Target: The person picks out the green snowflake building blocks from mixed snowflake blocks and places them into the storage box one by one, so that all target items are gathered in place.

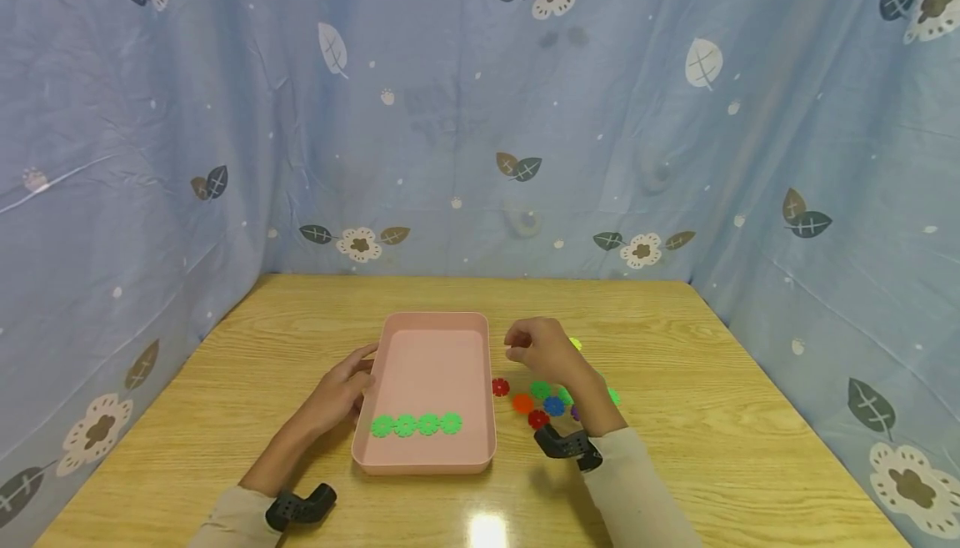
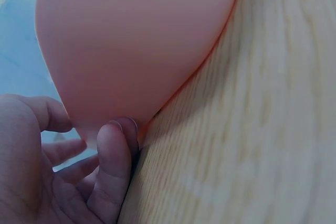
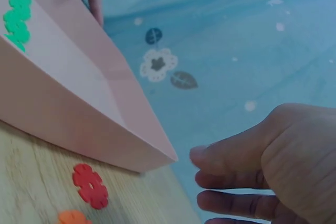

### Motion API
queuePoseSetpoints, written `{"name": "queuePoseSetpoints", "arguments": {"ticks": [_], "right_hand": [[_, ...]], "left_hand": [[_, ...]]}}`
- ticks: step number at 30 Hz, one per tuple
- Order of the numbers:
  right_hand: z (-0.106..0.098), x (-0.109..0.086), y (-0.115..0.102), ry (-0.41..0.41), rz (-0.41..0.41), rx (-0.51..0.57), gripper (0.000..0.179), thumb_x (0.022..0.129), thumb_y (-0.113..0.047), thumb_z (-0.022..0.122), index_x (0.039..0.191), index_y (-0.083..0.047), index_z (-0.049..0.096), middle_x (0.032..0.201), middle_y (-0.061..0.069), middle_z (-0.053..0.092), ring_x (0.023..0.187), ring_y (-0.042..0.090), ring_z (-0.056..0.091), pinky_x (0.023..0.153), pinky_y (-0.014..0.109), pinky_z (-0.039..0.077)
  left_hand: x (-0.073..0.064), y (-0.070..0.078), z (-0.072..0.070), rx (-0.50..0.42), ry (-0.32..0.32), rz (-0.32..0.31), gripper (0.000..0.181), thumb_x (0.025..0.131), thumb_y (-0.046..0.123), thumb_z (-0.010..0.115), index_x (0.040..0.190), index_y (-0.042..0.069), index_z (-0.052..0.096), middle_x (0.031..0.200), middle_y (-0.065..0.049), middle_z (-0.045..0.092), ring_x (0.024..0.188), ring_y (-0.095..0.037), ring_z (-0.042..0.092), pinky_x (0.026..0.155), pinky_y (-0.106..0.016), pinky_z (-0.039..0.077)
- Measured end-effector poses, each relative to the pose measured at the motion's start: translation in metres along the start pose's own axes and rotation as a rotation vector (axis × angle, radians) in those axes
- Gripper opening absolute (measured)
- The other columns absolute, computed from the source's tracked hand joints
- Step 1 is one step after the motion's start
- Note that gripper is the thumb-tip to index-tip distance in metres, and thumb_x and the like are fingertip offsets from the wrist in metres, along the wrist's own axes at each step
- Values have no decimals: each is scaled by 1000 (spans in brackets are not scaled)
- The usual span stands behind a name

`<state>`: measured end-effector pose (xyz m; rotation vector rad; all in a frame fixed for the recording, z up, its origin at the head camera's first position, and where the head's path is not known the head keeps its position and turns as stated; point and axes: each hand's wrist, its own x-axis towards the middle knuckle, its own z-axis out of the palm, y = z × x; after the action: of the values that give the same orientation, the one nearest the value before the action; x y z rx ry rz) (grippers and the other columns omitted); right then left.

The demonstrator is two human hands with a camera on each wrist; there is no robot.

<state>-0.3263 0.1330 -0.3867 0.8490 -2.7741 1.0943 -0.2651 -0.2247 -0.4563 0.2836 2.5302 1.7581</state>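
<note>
My left hand [image 1: 339, 389] holds the left side of a pink rectangular tray [image 1: 427, 471], with fingers [image 2: 113, 148] bent against its outer wall. Inside the tray, near its front end, a row of several green flower-shaped snowflake discs [image 1: 428, 424] lies joined edge to edge. My right hand [image 1: 546, 349] hovers over the table to the right of the tray, fingers loosely bent, nothing visible in them. Below it lie loose discs: a red disc [image 1: 500, 387] close to the tray's right wall, an orange disc [image 1: 522, 403], a blue disc [image 1: 554, 406] and a second red disc [image 1: 538, 419].
Green discs [image 1: 540, 389] and a purple disc [image 1: 575, 413] lie partly behind the right forearm. A yellow disc [image 1: 575, 344] shows just beyond the right hand. The wooden table [image 1: 675, 339] is bordered by a blue patterned curtain [image 1: 450, 114] at the back and sides.
</note>
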Motion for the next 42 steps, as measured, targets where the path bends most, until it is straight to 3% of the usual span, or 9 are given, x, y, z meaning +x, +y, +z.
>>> {"name": "queuePoseSetpoints", "arguments": {"ticks": [11,18,29,38,42], "right_hand": [[-9,-1,11,-45,81,-35,15,82,-2,80,94,1,72,81,1,64,75,17,58,70,33,53],[-11,-5,17,-137,187,-58,23,77,-4,85,97,-2,72,81,1,64,74,19,57,68,32,53],[-7,-7,30,-199,270,47,21,75,9,79,92,0,68,80,7,65,61,26,61,57,36,57],[-5,-10,34,-216,340,-30,34,63,0,91,88,-6,70,85,5,66,66,21,61,60,32,55],[-3,-9,36,-223,352,-47,32,64,0,91,87,-8,70,85,4,66,68,21,60,62,32,55]], "left_hand": [[0,2,1,-4,4,-7,60,103,15,44,160,9,27,151,-32,43,59,-30,63,51,-38,55],[0,-1,0,13,1,-12,59,103,14,42,160,10,27,151,-31,43,59,-30,64,52,-39,56],[0,0,0,18,1,-24,59,103,14,41,160,10,27,153,-30,42,60,-30,66,53,-39,57],[-1,3,0,4,2,-19,59,103,15,43,160,10,28,152,-31,41,59,-30,64,51,-39,56],[-1,4,0,-6,-1,-13,60,103,15,44,160,9,27,152,-31,41,59,-31,64,50,-39,55]]}}
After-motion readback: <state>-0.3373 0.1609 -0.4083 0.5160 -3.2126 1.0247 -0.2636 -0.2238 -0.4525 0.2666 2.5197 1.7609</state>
